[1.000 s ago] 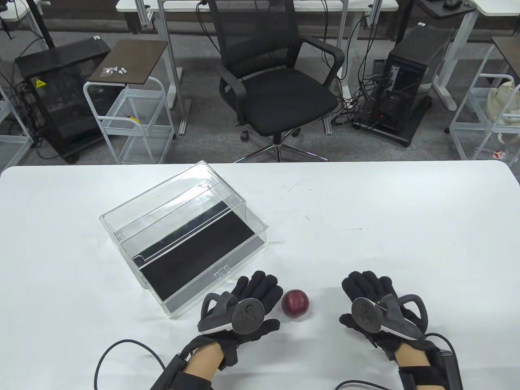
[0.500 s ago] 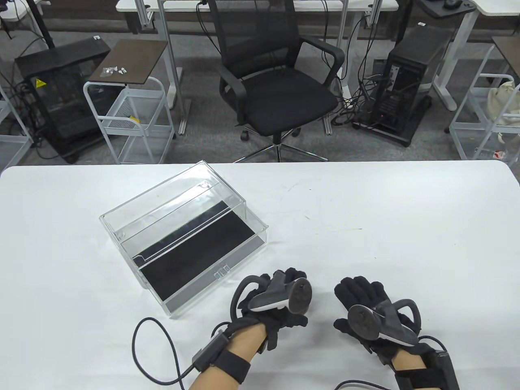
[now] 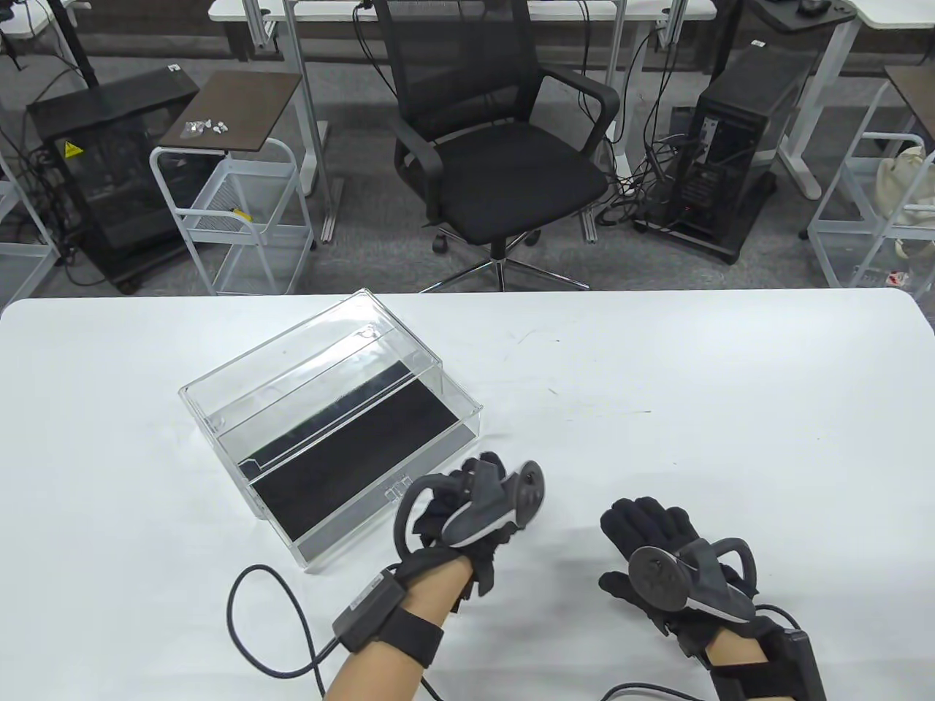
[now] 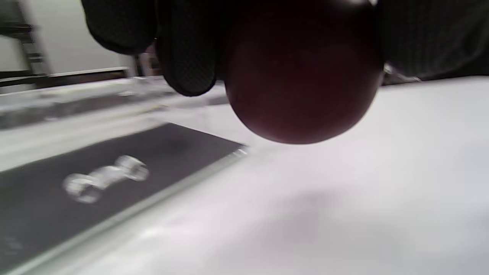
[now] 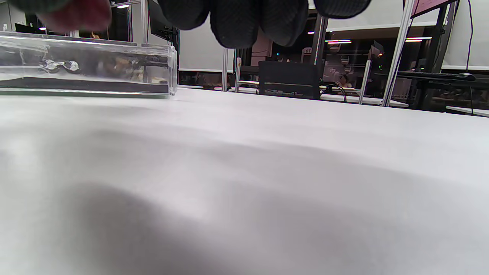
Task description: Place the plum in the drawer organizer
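My left hand (image 3: 475, 504) grips the dark red plum (image 4: 301, 72) and holds it above the table, just off the near right corner of the clear drawer organizer (image 3: 329, 427). The plum is hidden under the hand in the table view; the left wrist view shows it held in the gloved fingers (image 4: 187, 49). The organizer's drawer is pulled out, showing its black liner (image 4: 95, 179) and clear handle (image 3: 399, 488). My right hand (image 3: 650, 533) rests flat on the table, fingers spread, holding nothing. The organizer also shows in the right wrist view (image 5: 88, 65).
The white table (image 3: 657, 409) stretches to the right and behind the hands. My left wrist cable (image 3: 270, 642) loops on the table near the front edge. A black office chair (image 3: 497, 146) stands beyond the far edge.
My left hand reached right over the plum, took hold of it, and has lifted it left and forward toward the organizer's drawer. My right hand shifted slightly left and stayed on the table.
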`<state>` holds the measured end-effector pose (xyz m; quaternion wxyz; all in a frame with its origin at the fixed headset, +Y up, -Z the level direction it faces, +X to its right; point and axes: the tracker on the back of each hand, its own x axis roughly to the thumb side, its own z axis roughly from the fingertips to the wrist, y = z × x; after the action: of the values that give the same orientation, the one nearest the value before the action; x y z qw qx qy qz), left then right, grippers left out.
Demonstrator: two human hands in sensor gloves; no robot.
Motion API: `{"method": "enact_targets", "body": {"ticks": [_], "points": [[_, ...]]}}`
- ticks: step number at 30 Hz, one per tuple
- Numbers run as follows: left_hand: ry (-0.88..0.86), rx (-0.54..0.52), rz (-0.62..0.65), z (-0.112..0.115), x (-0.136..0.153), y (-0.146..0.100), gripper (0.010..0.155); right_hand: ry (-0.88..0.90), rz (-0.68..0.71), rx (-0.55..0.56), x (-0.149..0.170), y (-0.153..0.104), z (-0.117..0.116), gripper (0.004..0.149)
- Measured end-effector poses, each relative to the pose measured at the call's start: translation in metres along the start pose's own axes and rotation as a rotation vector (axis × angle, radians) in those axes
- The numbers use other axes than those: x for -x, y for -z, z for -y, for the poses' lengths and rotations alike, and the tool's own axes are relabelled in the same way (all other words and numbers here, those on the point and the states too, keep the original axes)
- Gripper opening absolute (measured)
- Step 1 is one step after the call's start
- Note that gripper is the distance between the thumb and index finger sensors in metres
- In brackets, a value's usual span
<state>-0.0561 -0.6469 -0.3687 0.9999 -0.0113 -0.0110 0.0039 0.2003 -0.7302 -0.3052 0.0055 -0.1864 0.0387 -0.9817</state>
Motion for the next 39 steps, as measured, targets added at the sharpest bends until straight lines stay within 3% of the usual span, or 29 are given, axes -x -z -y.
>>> {"method": "enact_targets", "body": {"ticks": [3,6,13,18,32,39], "points": [[-0.119,-0.030,-0.230,-0.023,0.047,0.006,0.090,-0.004,0.004,-0.005,-0.001,0.000,0.000,0.078],[-0.077,-0.039,-0.426,-0.030,0.090,0.014,0.092,-0.003,0.002,-0.012,-0.002,0.000,0.000,0.077],[0.015,0.109,-0.657,-0.006,0.138,0.032,0.093,0.012,-0.008,-0.030,0.000,-0.001,-0.001,0.078],[0.049,0.228,-0.700,0.011,0.143,0.043,0.093,0.022,-0.007,-0.041,0.000,0.000,-0.001,0.078],[0.118,0.388,-0.685,0.051,0.142,0.066,0.092,0.048,-0.009,-0.082,0.001,0.002,-0.003,0.077],[0.035,0.464,-0.690,0.059,0.151,0.069,0.092,0.062,-0.017,-0.099,0.002,0.003,-0.003,0.077]]}}
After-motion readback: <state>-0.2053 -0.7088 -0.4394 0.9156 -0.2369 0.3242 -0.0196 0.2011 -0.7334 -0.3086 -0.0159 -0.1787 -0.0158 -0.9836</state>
